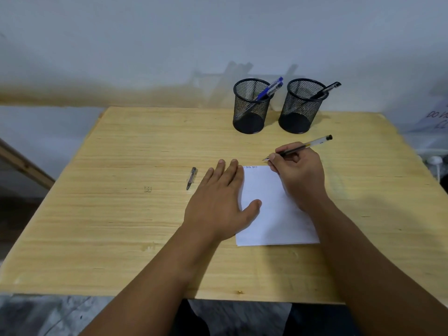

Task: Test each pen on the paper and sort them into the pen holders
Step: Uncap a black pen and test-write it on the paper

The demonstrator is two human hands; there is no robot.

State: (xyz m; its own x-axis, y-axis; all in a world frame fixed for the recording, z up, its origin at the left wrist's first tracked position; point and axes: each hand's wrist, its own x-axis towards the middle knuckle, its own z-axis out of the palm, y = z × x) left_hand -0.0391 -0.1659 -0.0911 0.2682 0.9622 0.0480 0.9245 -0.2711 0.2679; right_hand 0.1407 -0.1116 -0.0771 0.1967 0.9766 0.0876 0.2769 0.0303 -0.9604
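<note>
A white sheet of paper (274, 214) lies on the wooden table (121, 214), with small scribbles along its top edge. My left hand (218, 200) rests flat on the paper's left side, fingers apart. My right hand (299, 175) grips a clear black-ink pen (312, 143), its tip just above the paper's top right corner. A pen cap (191, 178) lies on the table left of my left hand. At the back stand two black mesh pen holders: the left holder (251, 110) has blue pens (271, 89), the right holder (299, 110) has a black pen (326, 89).
A pale wall rises right behind the table. A sheet with handwriting (436, 117) and a white object sit off the table's right side. A wooden beam (24, 163) slants at the far left. The table's front edge is close to my body.
</note>
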